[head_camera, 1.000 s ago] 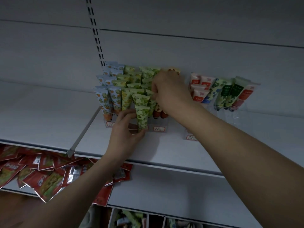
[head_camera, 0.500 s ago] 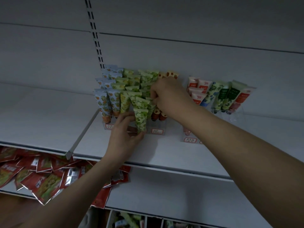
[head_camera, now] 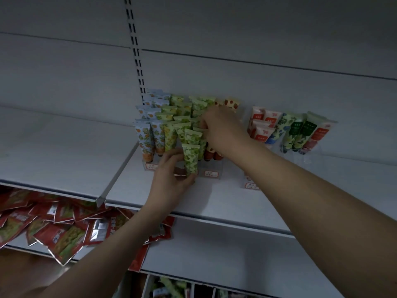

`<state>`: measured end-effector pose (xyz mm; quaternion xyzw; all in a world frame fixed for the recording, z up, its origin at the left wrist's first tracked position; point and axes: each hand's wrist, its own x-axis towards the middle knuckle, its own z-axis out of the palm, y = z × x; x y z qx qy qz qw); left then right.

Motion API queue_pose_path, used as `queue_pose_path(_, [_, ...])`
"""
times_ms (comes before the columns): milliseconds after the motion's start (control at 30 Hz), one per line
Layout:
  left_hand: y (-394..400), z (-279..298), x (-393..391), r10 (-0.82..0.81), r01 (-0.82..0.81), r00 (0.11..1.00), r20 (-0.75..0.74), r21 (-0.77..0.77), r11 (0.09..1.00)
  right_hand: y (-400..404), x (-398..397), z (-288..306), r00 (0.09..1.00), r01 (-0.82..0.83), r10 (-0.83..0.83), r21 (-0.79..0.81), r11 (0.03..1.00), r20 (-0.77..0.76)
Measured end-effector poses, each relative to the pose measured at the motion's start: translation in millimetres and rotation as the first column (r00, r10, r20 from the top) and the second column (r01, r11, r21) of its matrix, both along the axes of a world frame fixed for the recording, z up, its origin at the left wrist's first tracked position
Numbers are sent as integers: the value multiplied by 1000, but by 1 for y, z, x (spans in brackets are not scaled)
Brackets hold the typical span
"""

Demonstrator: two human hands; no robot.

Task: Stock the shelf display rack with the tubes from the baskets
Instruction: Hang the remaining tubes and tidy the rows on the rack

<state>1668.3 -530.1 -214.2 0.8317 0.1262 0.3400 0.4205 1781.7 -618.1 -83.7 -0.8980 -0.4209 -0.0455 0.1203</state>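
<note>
Crowding looked like the main hazard: the green tube stood at the very front of a tightly packed display rack, its flat crimped end up and its narrow cap end down, and the rows behind it leaned on one another. If the cap end missed its slot or was pushed in at a slant, the tube would likely tip forward onto the shelf and could slide toward the front edge. A nudge from either wrist could also have set the neighbouring rows falling in a chain, since they overlapped like tiles.

The left hand reached up from below the shelf's front edge, its fingers and thumb curled round the lower part of the green tube and clamped on it. The right hand came in from the right, its forearm crossing the shelf on a diagonal, with the wrist high and the fingers bent down into the green rows just behind the held tube. It appeared to pinch or steady those tubes, though which one its fingertips closed on was hidden by the hand itself. The strawberry tubes at the back of the rack lay partly behind its knuckles, so a careless withdrawal might have dragged them too.
</note>
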Motion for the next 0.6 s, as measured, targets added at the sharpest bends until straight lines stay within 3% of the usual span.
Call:
queue_pose_path(133, [6, 0, 2, -7, 7, 999, -39, 20, 1000, 0, 2, 5, 993, 38, -46, -67, 997, -113])
queue_pose_path(200, [8, -1, 2, -12, 13, 999, -48, 21, 1000, -7, -3, 8, 1000, 21, -19, 121, 992, -18])
queue_pose_path(267, [10, -3, 2, -13, 14, 999, -46, 17, 1000, -17, -17, 9, 999, -16, 0, 380, 925, 42])
queue_pose_path(333, [10, -3, 1, -13, 13, 999, -32, -6, 1000, -22, -30, 6, 998, 21, 5, 410, 912, -63])
queue_pose_path(500, [5, 0, -3, -46, 47, 999, 10, -7, 999, -28, -49, -14, 953, 186, -123, 217, 958, -276])
queue_pose_path(600, [0, 6, -7, -102, 104, 994, 39, -40, 994, -31, -56, -32, 847, 249, -53, 307, 918, -529])
